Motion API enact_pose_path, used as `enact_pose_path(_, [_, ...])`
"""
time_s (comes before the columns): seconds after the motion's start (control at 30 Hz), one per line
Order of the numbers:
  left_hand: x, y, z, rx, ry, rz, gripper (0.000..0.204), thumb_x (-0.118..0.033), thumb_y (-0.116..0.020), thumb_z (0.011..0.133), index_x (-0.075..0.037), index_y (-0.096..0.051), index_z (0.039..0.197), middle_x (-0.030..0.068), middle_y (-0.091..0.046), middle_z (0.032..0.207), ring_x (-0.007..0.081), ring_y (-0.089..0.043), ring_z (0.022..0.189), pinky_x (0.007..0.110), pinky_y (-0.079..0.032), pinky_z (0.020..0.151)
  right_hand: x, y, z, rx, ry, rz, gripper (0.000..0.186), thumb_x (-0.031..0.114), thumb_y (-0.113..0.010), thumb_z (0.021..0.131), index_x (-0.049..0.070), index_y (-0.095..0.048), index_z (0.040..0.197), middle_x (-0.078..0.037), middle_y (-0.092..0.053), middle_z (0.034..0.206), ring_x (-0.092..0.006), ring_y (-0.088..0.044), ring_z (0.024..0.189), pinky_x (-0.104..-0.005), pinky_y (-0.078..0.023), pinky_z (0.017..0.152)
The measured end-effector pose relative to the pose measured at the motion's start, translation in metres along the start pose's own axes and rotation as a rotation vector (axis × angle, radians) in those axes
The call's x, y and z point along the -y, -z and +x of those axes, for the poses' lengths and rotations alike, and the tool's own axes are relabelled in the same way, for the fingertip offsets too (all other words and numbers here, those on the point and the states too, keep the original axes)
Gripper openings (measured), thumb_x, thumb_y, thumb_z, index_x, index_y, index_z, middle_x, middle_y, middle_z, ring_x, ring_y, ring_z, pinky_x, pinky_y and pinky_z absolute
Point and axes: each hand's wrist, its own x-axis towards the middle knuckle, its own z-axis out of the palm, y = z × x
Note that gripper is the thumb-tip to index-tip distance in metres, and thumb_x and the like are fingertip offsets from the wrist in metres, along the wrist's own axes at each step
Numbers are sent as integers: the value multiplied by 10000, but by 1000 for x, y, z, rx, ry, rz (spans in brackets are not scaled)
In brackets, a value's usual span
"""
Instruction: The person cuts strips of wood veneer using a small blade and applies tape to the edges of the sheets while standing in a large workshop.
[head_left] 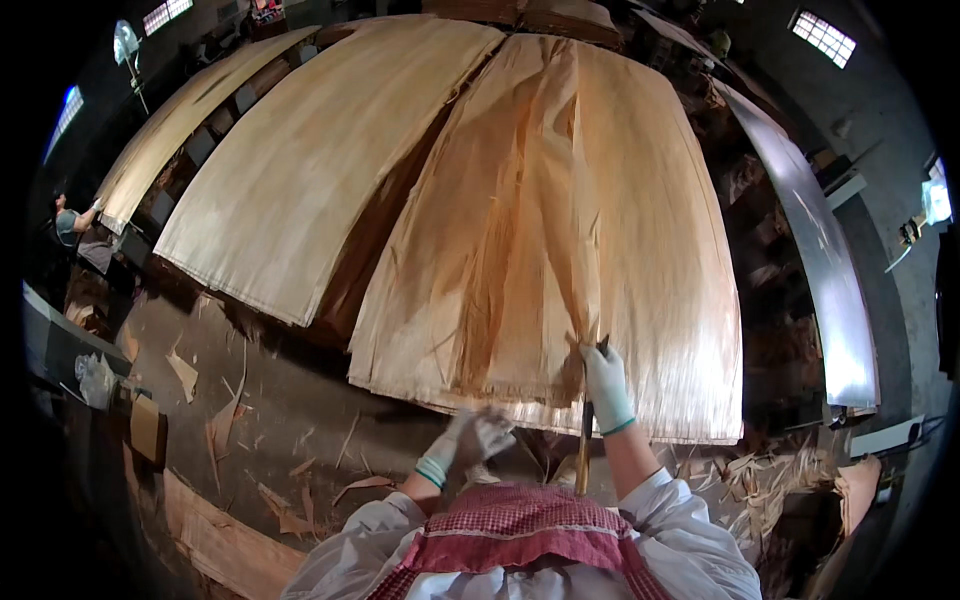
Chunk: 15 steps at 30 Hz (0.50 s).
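Ahead of me lies a stack of wood veneer sheets, its near edge close to my body. The loose top sheets are wrinkled and folded along the middle, browner than the sheet on the right. My right hand, in a white glove with a green cuff, is closed on a thin stick-like tool, dark at the top and yellowish lower down. It rests over the near edge. My left hand, gloved too and slightly blurred, hovers by the near edge with its fingers apart, holding nothing I can see.
A second, paler veneer stack stands to the left across a narrow gap. Farther left, another person stands at a long stack. A shiny panel lies at right. Veneer scraps litter the floor.
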Motion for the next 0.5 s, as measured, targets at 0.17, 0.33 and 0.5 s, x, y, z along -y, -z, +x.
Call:
enact_pose_path(0.17, [-21,30,55,-407,-463,21,449,-317,-642,920,-100,-519,1293,83,-565,1247,223,-539,1103,399,-481,895,-41,34,0,-185,220,-377,156,77,-610,856,-29,-634,969,11,-582,747,-67,-485,657,-254,-403,575])
enact_pose_path(0.33, [22,-18,61,-454,-597,547,214,-100,-576,945,-17,-632,1134,48,-667,996,124,-629,849,243,-516,735,-21,89,-36,-273,277,-434,118,91,-628,841,-24,-612,864,-22,-539,666,-86,-470,641,-286,-401,568])
enact_pose_path(0.5, [103,-88,64,-105,-427,906,251,-83,-580,954,2,-645,1181,34,-671,1029,104,-629,905,212,-489,808,21,165,-93,-296,309,-597,164,99,-640,837,-24,-545,783,-23,-468,611,-110,-421,614,-310,-379,548])
